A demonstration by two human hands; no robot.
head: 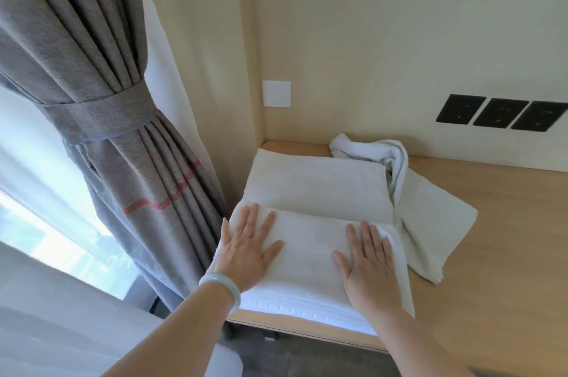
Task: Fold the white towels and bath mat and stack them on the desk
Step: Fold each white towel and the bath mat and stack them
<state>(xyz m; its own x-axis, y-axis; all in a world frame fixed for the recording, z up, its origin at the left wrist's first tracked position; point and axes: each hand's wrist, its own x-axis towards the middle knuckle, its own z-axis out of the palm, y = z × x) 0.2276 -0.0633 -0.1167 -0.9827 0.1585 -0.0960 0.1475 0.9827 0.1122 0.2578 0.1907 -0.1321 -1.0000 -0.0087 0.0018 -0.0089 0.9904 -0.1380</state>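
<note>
A white towel [310, 189] lies on the left end of the wooden desk [498, 238], its near part folded over into a thick band. My left hand [249, 249] presses flat on the left of that folded band, fingers straight and spread. My right hand [367, 263] presses flat on its right side in the same way. A second white towel [427, 220] lies crumpled behind and to the right, partly draped beside the first.
A grey tied-back curtain [101, 118] hangs left of the desk by a bright window. The wall behind carries a white switch plate [276, 94] and three black sockets [498, 112]. The desk's front edge is close to my arms.
</note>
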